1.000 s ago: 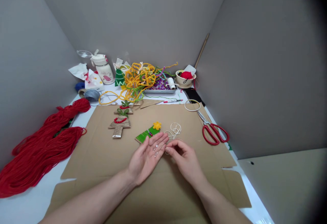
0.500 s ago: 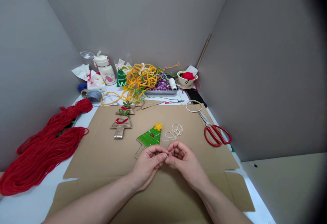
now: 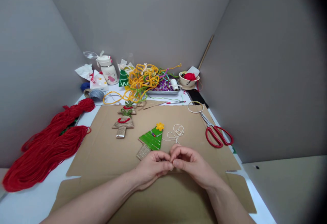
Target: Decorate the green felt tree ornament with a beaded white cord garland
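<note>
Cannot tell contents of left hand and right hand, both pinched narrow. Judge far white cord light, limp, tangle-prone; pinch at an end.

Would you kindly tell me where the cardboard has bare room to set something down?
Bare cardboard shows between the red yarn and the left hand, with another patch between the right hand and the scissors. The back is crowded: tangled yellow yarn, bead tray and bowl sit close together.
</note>
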`<action>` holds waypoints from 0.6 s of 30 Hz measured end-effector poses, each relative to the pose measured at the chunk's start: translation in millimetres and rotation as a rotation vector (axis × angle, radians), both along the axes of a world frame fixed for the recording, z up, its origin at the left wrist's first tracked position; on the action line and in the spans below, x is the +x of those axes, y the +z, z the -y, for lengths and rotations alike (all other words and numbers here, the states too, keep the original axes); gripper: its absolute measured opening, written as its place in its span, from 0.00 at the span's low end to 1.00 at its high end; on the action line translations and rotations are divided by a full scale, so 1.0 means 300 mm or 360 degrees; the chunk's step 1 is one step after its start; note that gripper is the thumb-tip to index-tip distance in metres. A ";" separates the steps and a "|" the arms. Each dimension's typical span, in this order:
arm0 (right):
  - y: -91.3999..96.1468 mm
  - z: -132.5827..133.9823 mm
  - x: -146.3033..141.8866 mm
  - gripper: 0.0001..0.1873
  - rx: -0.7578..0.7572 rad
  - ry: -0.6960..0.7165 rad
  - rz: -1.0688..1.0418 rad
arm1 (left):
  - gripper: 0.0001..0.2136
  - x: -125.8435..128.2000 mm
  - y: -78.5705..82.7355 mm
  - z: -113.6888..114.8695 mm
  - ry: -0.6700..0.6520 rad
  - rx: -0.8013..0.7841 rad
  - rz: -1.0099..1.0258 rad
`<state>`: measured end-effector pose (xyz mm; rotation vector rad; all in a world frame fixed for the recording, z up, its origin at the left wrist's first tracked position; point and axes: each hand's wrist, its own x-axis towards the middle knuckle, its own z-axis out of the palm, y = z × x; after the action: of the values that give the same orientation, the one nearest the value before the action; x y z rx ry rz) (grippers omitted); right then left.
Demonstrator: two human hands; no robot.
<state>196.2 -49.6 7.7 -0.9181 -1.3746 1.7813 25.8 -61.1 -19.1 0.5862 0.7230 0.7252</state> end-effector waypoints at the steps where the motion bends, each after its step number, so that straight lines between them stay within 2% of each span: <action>1: 0.001 0.001 -0.001 0.08 0.0034 -0.0030 -0.0006 | 0.11 -0.002 0.000 -0.001 -0.0024 0.0008 -0.0009; 5: 0.011 0.021 -0.006 0.07 0.0181 -0.0166 -0.0080 | 0.12 -0.006 0.014 0.001 -0.0106 0.0110 -0.0110; 9: 0.044 0.062 0.011 0.06 0.0140 -0.0302 -0.0381 | 0.12 -0.003 0.061 0.015 -0.0211 0.0355 -0.0462; 12: 0.104 0.098 0.035 0.06 0.0066 -0.0376 -0.0559 | 0.12 0.004 0.101 0.031 -0.0353 0.0588 -0.0764; 14: 0.160 0.122 0.058 0.06 0.0094 -0.0476 -0.0562 | 0.10 0.010 0.119 0.039 -0.0426 0.0772 -0.0942; 16: 0.218 0.146 0.096 0.05 0.0205 -0.0647 -0.0488 | 0.07 0.017 0.128 0.036 -0.0436 0.1058 -0.1131; 18: 0.266 0.172 0.156 0.08 0.0429 -0.0874 -0.0291 | 0.06 0.025 0.132 0.018 -0.0419 0.1370 -0.1308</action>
<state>243.1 -101.1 87.5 -0.8571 -1.0795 1.2001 33.3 -66.4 20.3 1.7968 1.0438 0.5093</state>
